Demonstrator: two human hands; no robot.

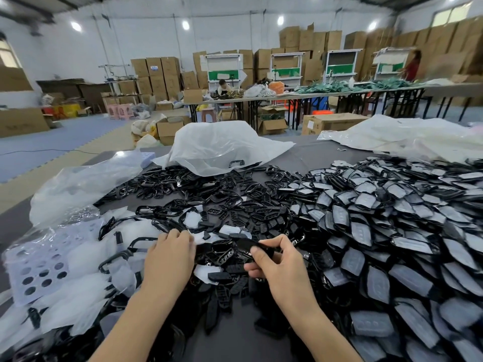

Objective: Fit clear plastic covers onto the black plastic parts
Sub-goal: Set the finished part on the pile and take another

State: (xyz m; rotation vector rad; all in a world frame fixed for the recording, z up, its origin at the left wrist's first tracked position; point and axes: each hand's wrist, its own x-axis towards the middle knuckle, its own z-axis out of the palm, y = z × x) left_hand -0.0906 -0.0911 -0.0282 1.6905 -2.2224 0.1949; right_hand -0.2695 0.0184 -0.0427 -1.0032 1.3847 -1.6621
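While the right hand (277, 259) pinches one black part (248, 244) between thumb and curled forefinger, the left hand (170, 257) lies palm down on the heap just beside it.

Right hand: fingers curled. The part sticks out from the fingertips toward the left hand, a little above the heap.

Left hand: fingers bent down at the tips, which reach a clear cover (201, 239) just ahead of them. Whether they grip it cannot be told, since the tips are hidden behind the hand itself.

Between and just ahead of both hands: loose black parts (261, 215), small and slotted, in a scattered layer.

Further ahead of the left hand: black frames (167, 184), open loops, heaped.

Outer side of the left hand: clear covers (78, 291), translucent, piled loosely with a few black frames mixed in. Beyond them lies a lavender perforated sheet (34, 270).

Outer side of the right hand: a large heap of covered parts (379, 226) — black pieces each with a clear cover on top, overlapping like shingles and reaching the picture's edge.

Far ahead of the hands: a crumpled plastic bag (222, 147) on the grey table (313, 155), its near edge lying over some of the frames.
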